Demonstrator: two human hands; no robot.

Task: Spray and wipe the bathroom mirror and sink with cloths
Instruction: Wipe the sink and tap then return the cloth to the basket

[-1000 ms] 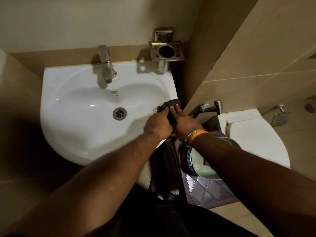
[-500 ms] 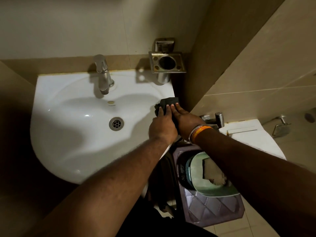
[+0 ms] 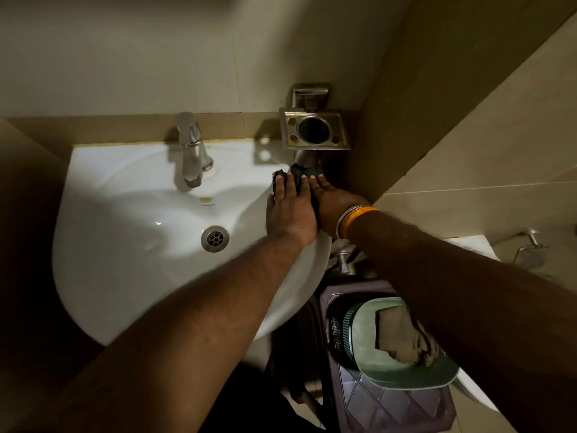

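Observation:
A white sink (image 3: 125, 245) fills the left of the view, with a steel tap (image 3: 192, 151) at its back and a drain (image 3: 214, 239) in the bowl. A dark cloth (image 3: 301, 175) lies on the sink's right rear rim, just below a metal holder. My left hand (image 3: 288, 210) and my right hand (image 3: 334, 204) press flat on the cloth side by side, fingers pointing to the wall. Most of the cloth is hidden under the hands. My right wrist wears orange and white bands. No mirror or spray bottle is in view.
A square metal tumbler holder (image 3: 315, 129) is fixed to the wall above the hands. Tiled walls close in at the right. Below the sink's right edge stand a dark plastic stool (image 3: 393, 410) and a green-lidded bin (image 3: 368, 345). A white toilet edge (image 3: 474, 248) lies right.
Both hands have slid the cloth along the sink's right rim toward the back wall, from the mid-right edge to the corner under the metal holder.

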